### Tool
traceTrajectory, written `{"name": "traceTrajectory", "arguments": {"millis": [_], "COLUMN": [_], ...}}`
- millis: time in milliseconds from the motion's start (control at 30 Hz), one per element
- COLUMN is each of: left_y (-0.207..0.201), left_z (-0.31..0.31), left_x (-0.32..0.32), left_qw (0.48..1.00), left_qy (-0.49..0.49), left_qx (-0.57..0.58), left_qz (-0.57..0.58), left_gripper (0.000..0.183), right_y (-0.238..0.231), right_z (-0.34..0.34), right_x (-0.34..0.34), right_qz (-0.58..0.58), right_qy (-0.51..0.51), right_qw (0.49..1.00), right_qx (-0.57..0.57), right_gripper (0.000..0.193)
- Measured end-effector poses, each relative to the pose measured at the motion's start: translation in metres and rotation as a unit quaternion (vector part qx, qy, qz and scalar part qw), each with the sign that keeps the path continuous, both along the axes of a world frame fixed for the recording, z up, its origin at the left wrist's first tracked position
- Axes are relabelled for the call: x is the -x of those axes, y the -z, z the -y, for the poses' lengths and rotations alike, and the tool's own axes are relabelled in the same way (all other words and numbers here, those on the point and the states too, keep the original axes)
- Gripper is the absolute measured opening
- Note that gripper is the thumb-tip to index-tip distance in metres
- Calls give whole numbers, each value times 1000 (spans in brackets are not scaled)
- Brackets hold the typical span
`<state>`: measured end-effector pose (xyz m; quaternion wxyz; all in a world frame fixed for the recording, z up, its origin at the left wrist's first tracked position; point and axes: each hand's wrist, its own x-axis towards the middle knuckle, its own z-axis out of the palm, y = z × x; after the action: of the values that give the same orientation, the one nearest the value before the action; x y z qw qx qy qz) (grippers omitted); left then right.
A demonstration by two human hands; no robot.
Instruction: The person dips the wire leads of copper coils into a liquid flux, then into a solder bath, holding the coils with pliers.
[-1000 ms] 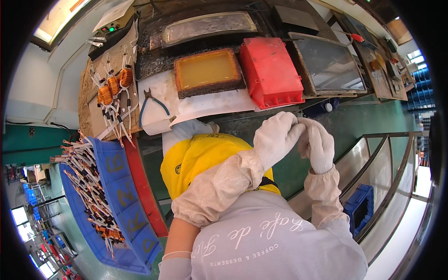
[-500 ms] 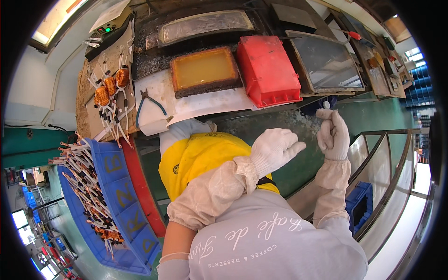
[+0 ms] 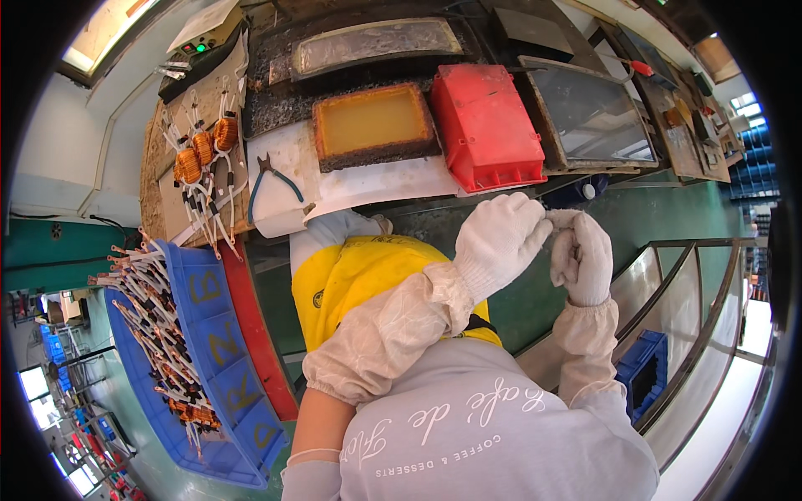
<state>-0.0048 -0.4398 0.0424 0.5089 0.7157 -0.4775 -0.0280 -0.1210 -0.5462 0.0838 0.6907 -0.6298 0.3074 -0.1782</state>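
Both my hands wear white knit gloves, with pale sleeve covers over the forearms. In front of my body, my left hand (image 3: 501, 244) has its fingers curled together. My right hand (image 3: 582, 257) is closed too, its forefinger reaching left to touch the left fingertips. Whatever they pinch between them, perhaps only glove fabric, is too small to make out. Nearest the hands, on the bench edge, sits a red plastic bin (image 3: 487, 125). Beyond and right of them is a dark blue container with a white cap (image 3: 588, 191).
On the bench are an amber-filled tray (image 3: 373, 123), cutters with teal handles (image 3: 274, 185) and copper-wound coils with leads (image 3: 200, 153). A blue crate (image 3: 213, 359) of coils and cables stands at left. A glass-topped frame (image 3: 589, 113) lies right of the bin; a railed frame (image 3: 693, 309) stands at right.
My right hand has moved left and slightly down, and my left hand has risen a little, so their fingertips now meet. The left fingers have curled in. The view has shifted slightly.
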Motion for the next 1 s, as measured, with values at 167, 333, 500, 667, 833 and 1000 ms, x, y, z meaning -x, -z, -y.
{"name": "traceTrajectory", "arguments": {"millis": [167,333,500,667,833,1000], "left_y": [0,16,19,0,-9,-5], "left_z": [-9,-15,-11,-11,-8,-6], "left_x": [3,7,11,6,5,6], "left_qw": [993,980,996,969,936,944], "left_qy": [44,106,76,71,71,28], "left_qx": [-32,-117,-44,-62,-77,-64], "left_qz": [104,123,10,-230,-336,-322], "left_gripper": [14,14,10,16,23,18], "right_y": [8,10,12,-4,-2,2], "right_z": [22,40,27,1,-12,-23], "right_x": [0,5,5,0,1,-1], "right_qz": [-4,34,53,-40,-21,-34], "right_qy": [108,113,61,24,5,3], "right_qw": [989,992,995,993,991,973], "right_qx": [97,-38,-65,109,135,227], "right_gripper": [47,47,46,45,42,39]}}
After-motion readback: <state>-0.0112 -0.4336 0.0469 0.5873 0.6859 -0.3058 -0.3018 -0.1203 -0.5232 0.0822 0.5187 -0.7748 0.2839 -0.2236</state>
